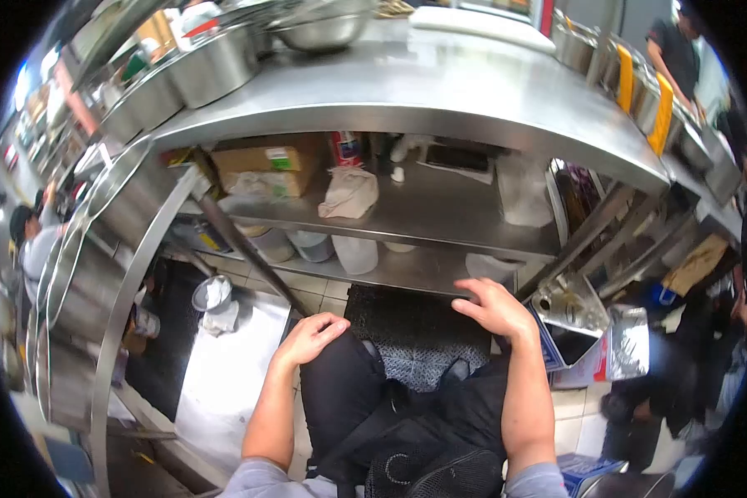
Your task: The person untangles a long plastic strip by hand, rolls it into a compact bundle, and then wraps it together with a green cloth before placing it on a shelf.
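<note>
My left hand [313,336] lies on my left knee, its fingers stretched out and holding nothing. Just above my right knee is my right hand [498,309], open, thumb and fingers apart, with nothing in it. I sit facing a steel table [407,79] whose lower shelf [440,212] is in front of my knees. On that shelf rest a crumpled beige cloth [349,192], a cardboard box [257,158], a red can [346,149] and a dark flat device [458,158]. Several white containers [355,253] stand on the bottom shelf.
Large steel pots [212,66] and a bowl [319,33] stand on the tabletop. A small bucket [212,293] with white cloth is at left, beside a white board [232,365]. Boxes and foil [629,342] sit by my right leg. Co-workers [676,50] stand farther off.
</note>
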Demonstrator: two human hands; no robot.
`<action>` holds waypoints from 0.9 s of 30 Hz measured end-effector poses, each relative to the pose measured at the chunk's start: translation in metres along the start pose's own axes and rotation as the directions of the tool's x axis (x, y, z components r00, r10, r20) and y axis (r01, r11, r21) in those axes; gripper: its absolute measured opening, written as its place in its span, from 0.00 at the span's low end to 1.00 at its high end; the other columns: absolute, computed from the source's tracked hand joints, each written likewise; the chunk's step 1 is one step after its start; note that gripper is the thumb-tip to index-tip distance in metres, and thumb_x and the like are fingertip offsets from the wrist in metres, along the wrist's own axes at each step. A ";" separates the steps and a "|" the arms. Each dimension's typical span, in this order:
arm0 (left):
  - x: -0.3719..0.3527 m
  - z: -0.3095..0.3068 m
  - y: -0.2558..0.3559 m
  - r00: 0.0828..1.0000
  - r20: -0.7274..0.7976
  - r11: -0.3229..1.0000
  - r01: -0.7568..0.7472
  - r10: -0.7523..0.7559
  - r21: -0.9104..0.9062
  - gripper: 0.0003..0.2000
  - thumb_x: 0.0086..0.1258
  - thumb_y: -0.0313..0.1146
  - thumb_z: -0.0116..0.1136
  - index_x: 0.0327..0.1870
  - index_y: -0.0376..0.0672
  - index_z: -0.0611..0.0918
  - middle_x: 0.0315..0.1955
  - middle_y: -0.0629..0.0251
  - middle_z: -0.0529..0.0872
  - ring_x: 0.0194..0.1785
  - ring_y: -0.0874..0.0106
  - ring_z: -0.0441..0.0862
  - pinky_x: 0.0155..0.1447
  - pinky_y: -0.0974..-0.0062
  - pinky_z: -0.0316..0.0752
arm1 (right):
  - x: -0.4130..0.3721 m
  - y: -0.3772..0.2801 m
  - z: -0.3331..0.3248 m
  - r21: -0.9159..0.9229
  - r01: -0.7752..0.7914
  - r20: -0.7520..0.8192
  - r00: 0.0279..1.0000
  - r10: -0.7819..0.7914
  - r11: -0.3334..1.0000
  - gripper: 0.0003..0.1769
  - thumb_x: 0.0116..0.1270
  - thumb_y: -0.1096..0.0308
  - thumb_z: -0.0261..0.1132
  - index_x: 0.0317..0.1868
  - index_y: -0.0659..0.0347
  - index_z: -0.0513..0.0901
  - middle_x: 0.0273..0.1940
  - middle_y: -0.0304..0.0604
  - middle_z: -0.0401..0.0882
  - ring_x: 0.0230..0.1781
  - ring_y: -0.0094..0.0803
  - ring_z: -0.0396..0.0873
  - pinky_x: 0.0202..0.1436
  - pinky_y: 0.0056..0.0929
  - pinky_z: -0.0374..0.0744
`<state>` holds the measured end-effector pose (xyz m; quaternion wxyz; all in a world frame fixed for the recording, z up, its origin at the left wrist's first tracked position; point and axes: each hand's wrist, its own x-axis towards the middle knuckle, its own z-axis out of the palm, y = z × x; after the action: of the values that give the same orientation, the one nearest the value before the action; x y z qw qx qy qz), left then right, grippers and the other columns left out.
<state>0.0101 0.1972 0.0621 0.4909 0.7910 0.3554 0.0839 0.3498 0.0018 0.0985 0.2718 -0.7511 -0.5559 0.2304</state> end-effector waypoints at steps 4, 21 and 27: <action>0.011 -0.008 -0.012 0.998 0.061 0.987 0.023 -0.033 0.158 0.24 0.76 0.54 0.60 0.51 0.38 0.88 0.45 0.57 0.92 0.53 0.65 0.87 0.59 0.68 0.78 | -0.049 0.037 0.003 0.090 -0.122 -0.086 0.988 0.129 0.988 0.28 0.73 0.53 0.67 0.64 0.64 0.81 0.60 0.57 0.83 0.62 0.49 0.82 0.68 0.40 0.77; 0.073 0.013 -0.080 0.919 0.341 0.684 0.378 -0.198 -0.624 0.26 0.73 0.53 0.62 0.53 0.35 0.88 0.47 0.57 0.91 0.46 0.68 0.88 0.56 0.70 0.81 | -0.109 0.089 0.016 0.478 -0.359 0.026 0.918 0.396 0.802 0.19 0.69 0.58 0.61 0.43 0.64 0.91 0.43 0.42 0.90 0.47 0.32 0.83 0.58 0.29 0.76; 0.038 -0.006 -0.056 0.963 0.243 0.723 0.250 -0.116 -0.644 0.20 0.77 0.46 0.58 0.48 0.35 0.90 0.44 0.58 0.92 0.45 0.70 0.88 0.55 0.71 0.82 | -0.115 0.104 0.018 0.462 -0.306 -0.042 0.930 0.365 0.833 0.18 0.69 0.57 0.60 0.43 0.61 0.91 0.43 0.41 0.89 0.45 0.30 0.82 0.54 0.29 0.77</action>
<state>0.0080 0.2406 0.0096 0.7784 0.5271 0.3308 0.0824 0.3806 -0.1307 0.0212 0.4275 -0.7674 -0.3283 0.3472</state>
